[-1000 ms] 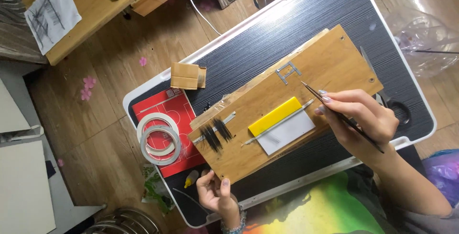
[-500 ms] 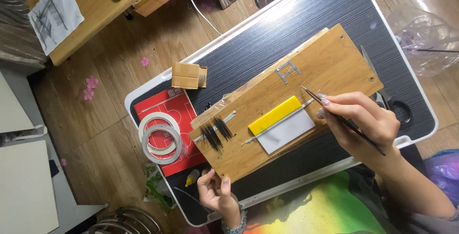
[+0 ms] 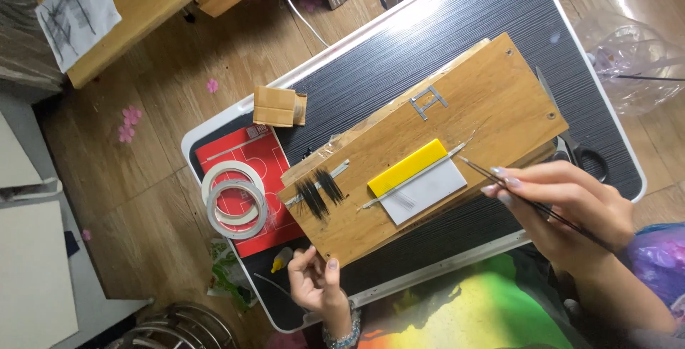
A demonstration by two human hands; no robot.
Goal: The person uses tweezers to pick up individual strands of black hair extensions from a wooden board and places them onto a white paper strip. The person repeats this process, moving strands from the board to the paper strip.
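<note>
Two thin tweezers (image 3: 535, 203) are pinched in the right hand (image 3: 571, 210), tips aimed upper left at the white strip (image 3: 424, 192). The left hand (image 3: 317, 285) is held loosely curled, empty, at the board (image 3: 428, 142) edge.

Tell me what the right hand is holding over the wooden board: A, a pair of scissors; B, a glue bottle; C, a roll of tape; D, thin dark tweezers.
D: the right hand pinches thin dark tweezers, their tip reaching toward the white card on the wooden board, while the scissors lie untouched on the table.
</note>
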